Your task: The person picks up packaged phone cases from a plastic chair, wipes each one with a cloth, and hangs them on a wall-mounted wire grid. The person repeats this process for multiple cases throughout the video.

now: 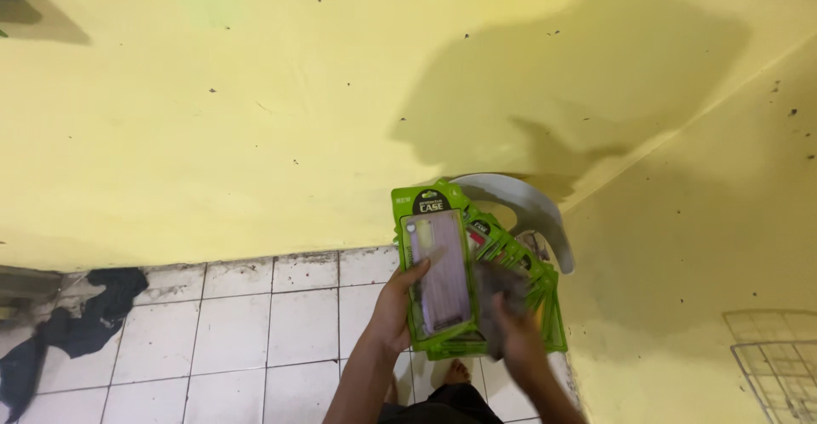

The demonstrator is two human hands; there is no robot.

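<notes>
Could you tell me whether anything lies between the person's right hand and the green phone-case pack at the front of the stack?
Yes: a grey cloth sits between the right hand and the green phone-case pack. The left hand grips that pack's left edge directly, thumb across its front.

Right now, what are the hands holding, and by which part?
The left hand grips a green phone-case package by its left edge, atop a fanned stack. The right hand holds something grey and blurred; its kind cannot be told.
</notes>
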